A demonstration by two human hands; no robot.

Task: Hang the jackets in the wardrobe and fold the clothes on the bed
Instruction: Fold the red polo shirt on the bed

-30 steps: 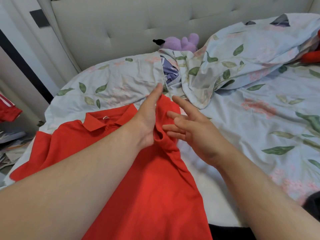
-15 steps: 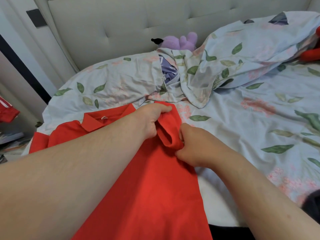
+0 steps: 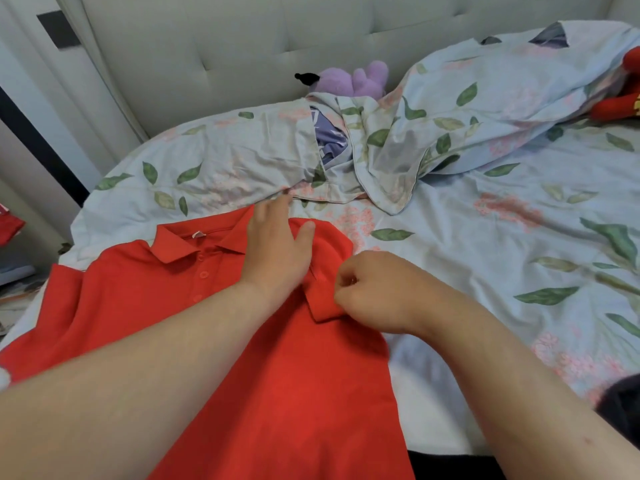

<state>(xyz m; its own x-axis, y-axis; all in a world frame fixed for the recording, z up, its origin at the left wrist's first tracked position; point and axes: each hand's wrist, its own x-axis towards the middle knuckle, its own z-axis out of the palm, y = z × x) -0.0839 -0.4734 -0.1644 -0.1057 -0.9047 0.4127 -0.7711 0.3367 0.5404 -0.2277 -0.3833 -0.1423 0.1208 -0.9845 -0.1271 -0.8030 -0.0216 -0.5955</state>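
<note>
The red shirt [image 3: 277, 375] lies buttons-up on the bed [image 3: 485, 244]. Just beside its collar [image 3: 183, 251] the left hand [image 3: 277, 247] is spread flat, probably anchoring the shoulder. Farther from the collar, the right hand [image 3: 374, 292] pinches the sleeve [image 3: 322, 304], apparently folding it inward.

No legible text, brand or number found. The white tag [image 3: 198, 234] inside the shirt [image 3: 277, 375] collar is too small to read. A yellow mark on the red toy [image 3: 616, 107], at the bed's [image 3: 485, 254] far right edge, is cut off.
</note>
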